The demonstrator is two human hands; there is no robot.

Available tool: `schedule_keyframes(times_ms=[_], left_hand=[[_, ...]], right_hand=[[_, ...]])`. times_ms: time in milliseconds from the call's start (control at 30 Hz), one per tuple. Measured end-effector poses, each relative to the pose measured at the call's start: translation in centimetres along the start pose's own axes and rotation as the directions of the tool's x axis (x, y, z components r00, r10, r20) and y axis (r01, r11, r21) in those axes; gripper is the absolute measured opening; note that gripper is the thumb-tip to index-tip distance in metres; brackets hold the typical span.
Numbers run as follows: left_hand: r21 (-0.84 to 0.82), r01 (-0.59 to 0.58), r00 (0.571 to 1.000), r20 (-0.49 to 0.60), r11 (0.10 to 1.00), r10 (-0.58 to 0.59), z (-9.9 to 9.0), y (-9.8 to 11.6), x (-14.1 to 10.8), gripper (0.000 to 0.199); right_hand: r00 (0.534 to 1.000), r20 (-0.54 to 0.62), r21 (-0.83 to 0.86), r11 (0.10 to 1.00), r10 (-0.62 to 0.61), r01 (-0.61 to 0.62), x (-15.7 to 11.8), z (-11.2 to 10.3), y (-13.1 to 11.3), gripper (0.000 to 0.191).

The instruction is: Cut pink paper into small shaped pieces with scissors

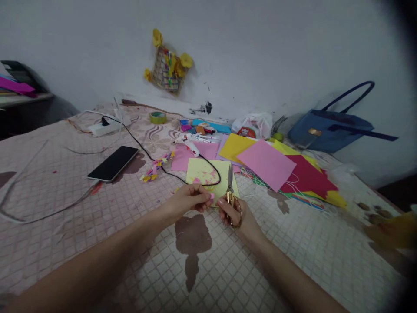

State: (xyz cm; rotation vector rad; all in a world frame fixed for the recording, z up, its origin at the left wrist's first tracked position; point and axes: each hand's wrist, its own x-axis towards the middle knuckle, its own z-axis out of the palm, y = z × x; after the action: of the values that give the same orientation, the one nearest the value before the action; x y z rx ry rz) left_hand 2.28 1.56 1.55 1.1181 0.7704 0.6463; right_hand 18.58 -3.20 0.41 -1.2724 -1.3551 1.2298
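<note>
My left hand (196,198) pinches a small piece of pink paper (212,197) between thumb and fingertips. Close beside it, my right hand (233,213) is closed round the gold handles of a pair of scissors (230,182), whose blades point up and away from me. Just beyond both hands lies a pale yellow sheet (195,167) strewn with tiny pink scraps. A white glue gun (189,142) rests on pink paper behind it, and its black cord loops over the yellow sheet.
Left of the sheet lies a colourful paper garland (158,166). A tablet (113,163) with a white cable and a power strip (107,126) are farther left. Coloured sheets (267,163) spread to the right, near a blue handbag (332,128). Green tape (158,117) sits towards the wall.
</note>
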Motion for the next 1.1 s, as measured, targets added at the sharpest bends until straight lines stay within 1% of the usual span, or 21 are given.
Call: schedule_keyframes(times_ms=[133,267,367,467,533,633,700,767,867,967,1100], left_hand=[[-0.009,-0.009,0.999,0.034,1.0,0.009,0.3,-0.3,0.0,0.024],[0.076,-0.009,0.997,0.081,0.997,0.003,0.5,-0.4,-0.2,0.025],[0.142,-0.053,0.995,0.09,0.988,0.041,0.4,-0.4,-0.2,0.025],[0.178,-0.108,0.991,0.102,0.978,0.091,0.1,-0.4,-0.1,0.023],[0.189,-0.105,0.988,0.135,0.976,0.08,-0.1,-0.4,0.0,0.022],[0.184,-0.079,0.984,0.171,0.98,0.047,-0.2,-0.3,-0.1,0.022],[0.149,-0.055,0.988,0.149,0.987,0.033,-0.1,-0.2,-0.1,0.022],[0.088,-0.027,0.996,0.091,0.996,0.019,0.0,-0.1,-0.1,0.022],[-0.009,-0.014,1.0,-0.007,1.0,0.014,0.1,0.2,-0.1,0.024],[-0.063,-0.065,0.995,-0.074,0.996,0.06,0.1,0.4,-0.1,0.024],[-0.121,-0.154,0.985,-0.102,0.981,0.142,0.1,0.2,-0.1,0.022]], right_hand=[[1.0,0.018,0.006,1.0,-0.016,0.016,0.0,0.1,0.1,0.026],[0.999,0.042,-0.007,1.0,-0.02,0.02,0.0,0.0,0.1,0.022],[0.999,0.049,-0.023,1.0,-0.013,0.014,-0.1,-0.2,0.1,0.021],[0.997,0.078,-0.023,1.0,-0.001,0.003,-0.2,-0.2,0.1,0.02],[0.996,0.086,-0.009,1.0,0.004,-0.003,-0.2,-0.3,0.1,0.02],[0.998,0.055,0.042,0.999,0.02,-0.022,-0.1,-0.2,0.1,0.023],[0.999,0.028,0.077,0.997,0.027,-0.03,-0.2,-0.1,0.0,0.027],[0.999,0.009,0.103,0.994,0.032,-0.033,-0.2,0.0,-0.2,0.031],[0.996,0.05,0.143,0.987,0.069,-0.076,-0.5,0.3,-0.4,0.04],[0.988,0.116,0.126,0.986,0.098,-0.113,-0.9,0.7,-0.4,0.046],[0.987,0.112,-0.02,0.994,0.112,-0.111,-1.5,1.1,-0.2,0.044]])
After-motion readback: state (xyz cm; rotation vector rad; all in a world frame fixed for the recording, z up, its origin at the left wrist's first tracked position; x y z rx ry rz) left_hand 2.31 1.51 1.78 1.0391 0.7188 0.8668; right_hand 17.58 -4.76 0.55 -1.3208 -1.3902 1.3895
